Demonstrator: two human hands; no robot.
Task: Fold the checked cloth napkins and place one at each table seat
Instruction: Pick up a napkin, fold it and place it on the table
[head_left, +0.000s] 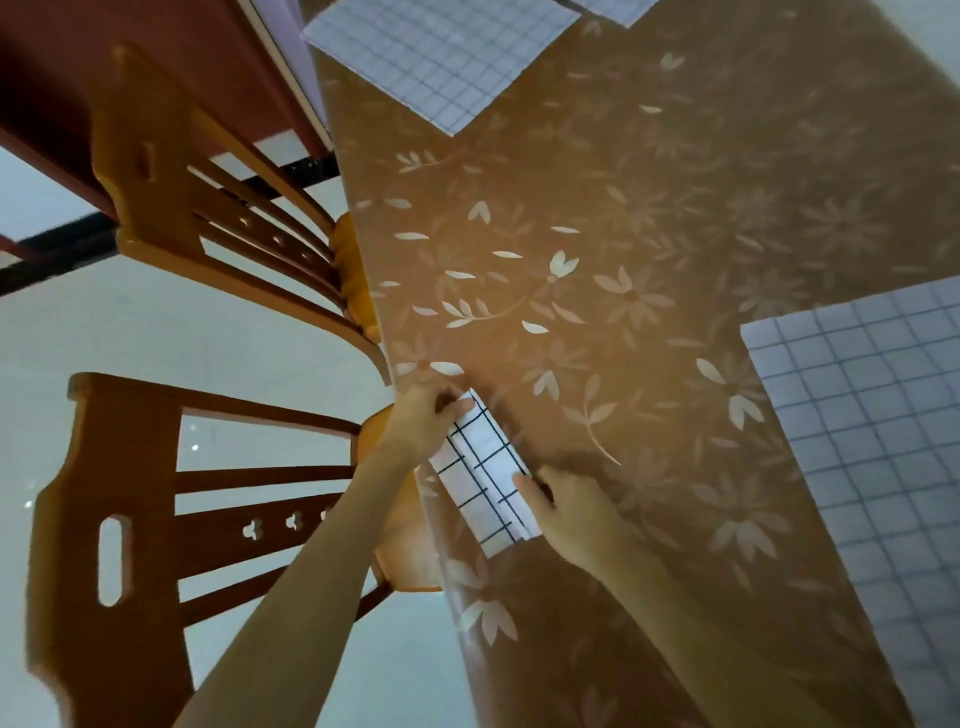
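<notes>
Folded checked napkin (480, 480): narrow strip lying at the left edge of the surface (649, 218), in front of the nearer wooden chair (119, 519). Left hand (423, 423) at its far end, fingers (451, 401) curled and pinching the cloth. Right hand (571, 514) at its near end, thumb laid on top, fingers curled round the edge. Second checked napkin (441, 57) flat at the far end, third checked napkin (872, 441) flat at the right side, both well apart from the hands. Farther wooden chair (171, 171) beside the first. Surface covering brown, floral.
</notes>
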